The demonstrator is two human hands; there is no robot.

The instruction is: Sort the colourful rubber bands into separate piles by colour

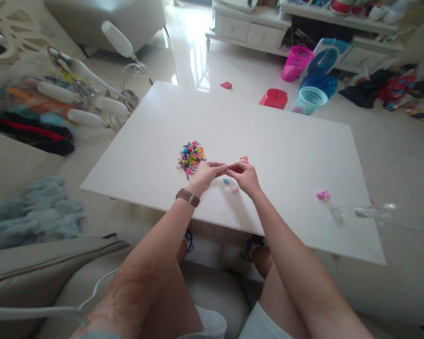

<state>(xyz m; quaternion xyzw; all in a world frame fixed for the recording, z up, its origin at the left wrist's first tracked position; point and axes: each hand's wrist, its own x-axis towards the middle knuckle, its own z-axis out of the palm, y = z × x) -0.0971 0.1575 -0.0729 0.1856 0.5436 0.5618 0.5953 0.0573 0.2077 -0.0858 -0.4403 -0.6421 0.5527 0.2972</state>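
Note:
My left hand (pixel 209 172) and my right hand (pixel 244 176) meet over the white table (pixel 286 155), fingertips pinched together. Between them shows a tiny dark bit, too small to name. Just behind my left hand lies a heap of small multicoloured pieces (pixel 192 156), thin and strip-like. Some red pieces (pixel 244 159) rest behind my right hand. On the tabletop below my fingers are a small blue item (pixel 226 181) and a pale pink one (pixel 234 189). A brown-strapped watch or band (pixel 188 197) circles my left wrist.
On the table's right side lie a purple-pink object (pixel 323 195) and a clear glass bottle-like vessel (pixel 369 213). Beyond the far edge stand a red stool or bin (pixel 274 98), a light blue basket (pixel 310 100) and a magenta basket (pixel 297 63). A white lamp (pixel 117 40) is at left.

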